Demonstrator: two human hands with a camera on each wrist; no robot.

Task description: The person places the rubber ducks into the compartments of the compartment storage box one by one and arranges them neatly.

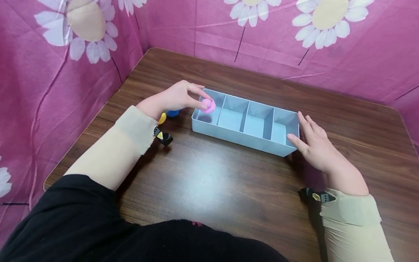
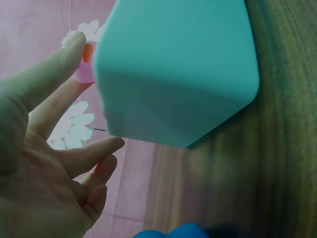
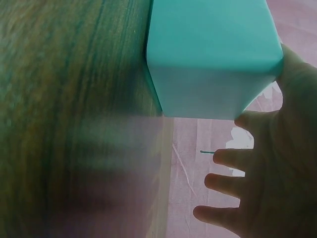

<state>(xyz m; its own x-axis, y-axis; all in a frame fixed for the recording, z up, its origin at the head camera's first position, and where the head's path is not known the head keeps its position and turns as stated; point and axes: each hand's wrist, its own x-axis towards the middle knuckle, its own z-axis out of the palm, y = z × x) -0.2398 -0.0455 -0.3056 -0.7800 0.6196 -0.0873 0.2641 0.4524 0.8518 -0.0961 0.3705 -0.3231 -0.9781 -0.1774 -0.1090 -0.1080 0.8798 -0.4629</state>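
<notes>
Between thumb and fingertips, my left hand (image 1: 181, 95) pinches a small pink rubber duck (image 1: 209, 106) over the left end compartment of a light blue divided box (image 1: 239, 137). In the left wrist view, an orange beak-like spot shows on the pink rubber duck (image 2: 87, 69), partly hidden behind the box wall (image 2: 173, 59). At the box's right end, my right hand (image 1: 315, 145) rests with its thumb at the near rim and its forefinger by the far corner. Its fingers look spread and fairly straight in the right wrist view.
Beside my left wrist, a blue object (image 1: 172, 113) and a yellow object (image 1: 162, 118) lie on the brown wooden table (image 1: 203, 182), partly hidden by the arm. Pink flowered cloth (image 1: 216, 40) hangs behind and left of the table.
</notes>
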